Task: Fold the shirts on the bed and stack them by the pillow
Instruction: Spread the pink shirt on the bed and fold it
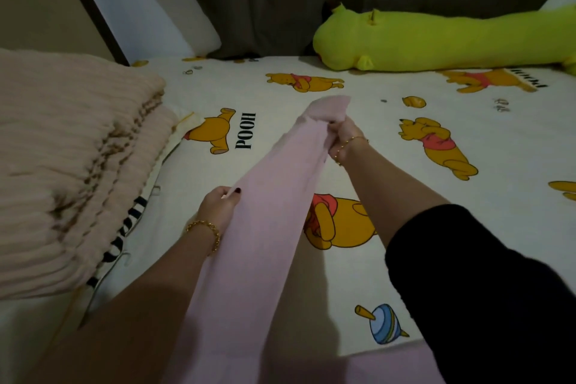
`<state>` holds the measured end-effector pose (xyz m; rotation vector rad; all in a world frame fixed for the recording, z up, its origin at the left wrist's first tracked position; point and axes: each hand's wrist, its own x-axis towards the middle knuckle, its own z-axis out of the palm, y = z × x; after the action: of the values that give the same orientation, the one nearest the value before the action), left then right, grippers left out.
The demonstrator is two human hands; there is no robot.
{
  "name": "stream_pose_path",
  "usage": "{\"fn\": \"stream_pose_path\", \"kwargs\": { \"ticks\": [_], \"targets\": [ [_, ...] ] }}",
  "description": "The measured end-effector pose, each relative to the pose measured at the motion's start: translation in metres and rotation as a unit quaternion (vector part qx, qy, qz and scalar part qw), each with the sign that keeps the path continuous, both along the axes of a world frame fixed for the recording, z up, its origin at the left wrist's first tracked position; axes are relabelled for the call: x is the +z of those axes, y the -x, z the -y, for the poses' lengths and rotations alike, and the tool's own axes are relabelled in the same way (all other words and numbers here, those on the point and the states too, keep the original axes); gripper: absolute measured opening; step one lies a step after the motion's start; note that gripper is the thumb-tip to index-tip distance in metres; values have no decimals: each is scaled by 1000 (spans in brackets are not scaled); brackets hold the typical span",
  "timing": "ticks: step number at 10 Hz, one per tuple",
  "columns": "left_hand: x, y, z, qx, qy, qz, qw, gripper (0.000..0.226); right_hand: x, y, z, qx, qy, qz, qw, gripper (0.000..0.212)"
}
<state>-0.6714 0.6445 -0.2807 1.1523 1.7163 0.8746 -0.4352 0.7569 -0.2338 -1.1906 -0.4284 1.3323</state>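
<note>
Pink shirt (274, 196), gripped by left hand (219, 204), right hand (344, 134)

The person wore a loose black sleeve (467, 274) on the right arm, its edge ending partway along the forearm. A chunky gold chain bracelet (205, 229) with thick, rounded links circled the left wrist. A thin gold bracelet (349, 143) strung with small beads sat on the right wrist. The left hand (218, 203) had dark, near-black polish on its thumbnail (237, 190).
</note>
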Motion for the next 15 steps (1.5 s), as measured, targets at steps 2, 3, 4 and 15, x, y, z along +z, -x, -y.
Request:
{"fn": "stream_pose_path", "kwargs": {
  "ticks": [2,3,4,15],
  "targets": [
    [-54,8,16,-11,91,-71,993,17,-98,-30,54,14,161,112,980,23],
    [-60,19,29,29,90,-91,991,22,-102,-36,64,54,158,158,973,22],
    [-55,33,48,45,89,-121,988,20,-96,-41,80,67,170,136,974,15],
    [-20,263,477,-321,336,-311,829,49,-68,348,434,475,-136,675,547,33]
  ]
}}
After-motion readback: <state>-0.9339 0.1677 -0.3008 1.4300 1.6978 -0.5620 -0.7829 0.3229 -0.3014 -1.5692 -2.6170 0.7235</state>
